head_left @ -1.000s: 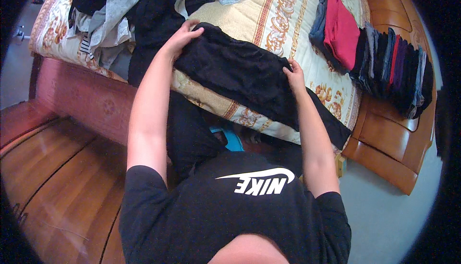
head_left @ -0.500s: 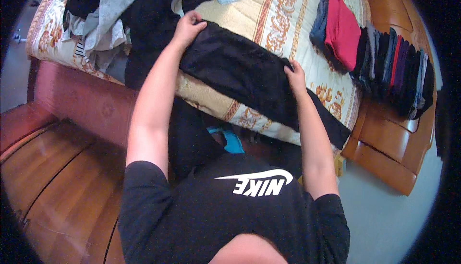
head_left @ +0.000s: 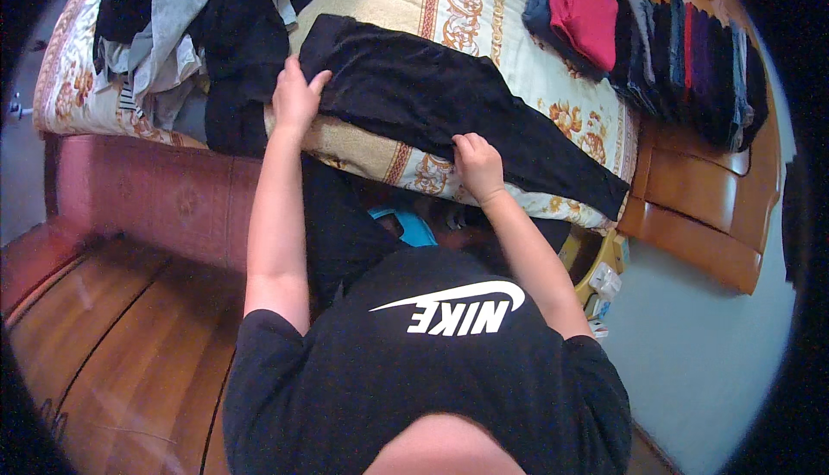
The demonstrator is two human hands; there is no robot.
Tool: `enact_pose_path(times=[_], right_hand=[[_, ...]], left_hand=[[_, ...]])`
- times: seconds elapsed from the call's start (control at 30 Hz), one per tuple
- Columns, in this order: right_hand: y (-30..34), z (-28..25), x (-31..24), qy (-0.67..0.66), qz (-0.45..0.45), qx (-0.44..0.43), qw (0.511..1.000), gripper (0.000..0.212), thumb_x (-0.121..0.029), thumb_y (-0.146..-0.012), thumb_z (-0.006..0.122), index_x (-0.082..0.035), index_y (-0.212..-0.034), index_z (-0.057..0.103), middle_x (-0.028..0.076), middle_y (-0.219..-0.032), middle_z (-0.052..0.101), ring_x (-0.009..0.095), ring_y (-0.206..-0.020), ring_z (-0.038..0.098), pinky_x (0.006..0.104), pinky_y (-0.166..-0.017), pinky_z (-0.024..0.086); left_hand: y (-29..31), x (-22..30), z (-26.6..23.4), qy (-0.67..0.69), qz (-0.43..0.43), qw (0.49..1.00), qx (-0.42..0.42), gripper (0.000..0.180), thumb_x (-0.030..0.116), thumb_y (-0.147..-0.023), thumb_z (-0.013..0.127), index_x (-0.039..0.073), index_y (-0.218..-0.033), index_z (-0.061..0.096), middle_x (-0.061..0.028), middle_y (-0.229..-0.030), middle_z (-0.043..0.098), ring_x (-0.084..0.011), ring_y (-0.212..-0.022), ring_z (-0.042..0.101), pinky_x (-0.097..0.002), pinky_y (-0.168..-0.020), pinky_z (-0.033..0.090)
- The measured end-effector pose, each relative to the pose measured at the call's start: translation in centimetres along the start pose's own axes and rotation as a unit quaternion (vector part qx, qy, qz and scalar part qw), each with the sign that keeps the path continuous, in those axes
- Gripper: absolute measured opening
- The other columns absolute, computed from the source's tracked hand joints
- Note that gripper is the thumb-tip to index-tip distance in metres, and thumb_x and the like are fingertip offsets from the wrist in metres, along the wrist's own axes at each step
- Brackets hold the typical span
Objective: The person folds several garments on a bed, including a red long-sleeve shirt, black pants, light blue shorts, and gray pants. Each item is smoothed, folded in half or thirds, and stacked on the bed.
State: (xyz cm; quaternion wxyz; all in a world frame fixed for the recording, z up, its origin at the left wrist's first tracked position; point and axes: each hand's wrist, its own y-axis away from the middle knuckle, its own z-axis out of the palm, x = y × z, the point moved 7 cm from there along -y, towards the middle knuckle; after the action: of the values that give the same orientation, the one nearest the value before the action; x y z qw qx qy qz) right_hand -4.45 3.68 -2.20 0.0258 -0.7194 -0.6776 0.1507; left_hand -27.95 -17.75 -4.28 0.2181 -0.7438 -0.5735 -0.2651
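A pair of black trousers (head_left: 414,86) lies stretched lengthwise over the near side of the bed, its wider end at the left and its narrow end by the right corner. My left hand (head_left: 298,99) is at the wide end, thumb and fingers apart, beside the cloth's left edge. At the near edge, around the middle of the length, the curled fingers of my right hand (head_left: 479,167) grip the black fabric. Left of my left hand, a pile of grey, white and black clothes (head_left: 177,30) hangs partly over the bed edge.
A patterned cream bedspread (head_left: 367,142) covers the bed. Folded red clothing (head_left: 583,13) lies at the far right, beside a row of folded dark garments (head_left: 686,69) by the wooden bed end (head_left: 691,203). A reddish padded bench (head_left: 164,199) stands at the left, and a yellow container (head_left: 600,272) near my right forearm.
My left hand has let go of the trousers' far edge and come nearer and left. My right hand has moved left from the far edge to the near edge. The trousers lie flatter.
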Motion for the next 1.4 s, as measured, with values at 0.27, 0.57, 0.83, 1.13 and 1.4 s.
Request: enact_pose_path(times=[0.27,0.57,0.83,1.13,1.4], right_hand=[[1.6,0.5,-1.1,0.017,-0.005,-0.03,0.999,0.03,-0.009,-0.062,0.066,-0.006,-0.089,0.053,0.008,-0.086,0.054,0.025,-0.081,0.053,0.0352,-0.071,0.043],[6.3,-0.4,3.2,0.027,0.07,-0.022,0.997,0.053,-0.02,-0.069,0.067,-0.01,-0.117,0.046,0.013,-0.117,0.042,0.03,-0.112,0.039,0.0411,-0.092,0.035],[8.4,-2.6,7.9,0.076,0.128,0.0,0.989,0.044,-0.016,-0.062,0.069,-0.011,-0.103,0.052,0.008,-0.096,0.049,0.026,-0.094,0.047,0.0386,-0.078,0.038],[6.9,-4.3,9.3,-0.026,0.113,0.057,0.992,0.025,-0.022,-0.073,0.064,-0.006,-0.09,0.055,0.01,-0.088,0.053,0.027,-0.085,0.052,0.0369,-0.075,0.043],[-5.9,1.3,12.0,-0.02,0.34,-0.028,0.94,0.037,-0.032,-0.075,0.063,-0.007,-0.101,0.055,0.01,-0.108,0.046,0.027,-0.106,0.042,0.0524,-0.09,0.03]], left_hand=[[1.7,-0.4,-1.4,-0.072,-0.001,0.997,-0.003,0.062,0.042,-0.073,0.064,0.007,-0.12,0.042,-0.0196,-0.108,0.053,-0.0363,-0.094,0.054,-0.0401,-0.079,0.045],[-0.8,-1.4,0.0,0.209,-0.079,0.954,-0.202,0.054,0.031,-0.068,0.073,-0.005,-0.104,0.055,-0.012,-0.097,0.062,-0.0187,-0.086,0.059,-0.029,-0.076,0.045],[-5.0,-0.4,1.9,0.15,-0.06,0.973,-0.164,0.071,0.042,-0.069,0.069,-0.008,-0.116,0.048,-0.0167,-0.105,0.058,-0.0229,-0.095,0.056,-0.0307,-0.081,0.044],[-3.9,-3.4,2.0,0.111,0.002,0.991,0.072,0.048,0.035,-0.079,0.061,-0.002,-0.109,0.051,-0.0174,-0.102,0.058,-0.0293,-0.091,0.056,-0.0343,-0.083,0.042],[-4.7,-3.0,3.1,-0.049,-0.104,0.989,-0.09,0.07,0.053,-0.077,0.054,0.0,-0.122,0.042,-0.0251,-0.11,0.054,-0.0368,-0.106,0.05,-0.0389,-0.089,0.038]])
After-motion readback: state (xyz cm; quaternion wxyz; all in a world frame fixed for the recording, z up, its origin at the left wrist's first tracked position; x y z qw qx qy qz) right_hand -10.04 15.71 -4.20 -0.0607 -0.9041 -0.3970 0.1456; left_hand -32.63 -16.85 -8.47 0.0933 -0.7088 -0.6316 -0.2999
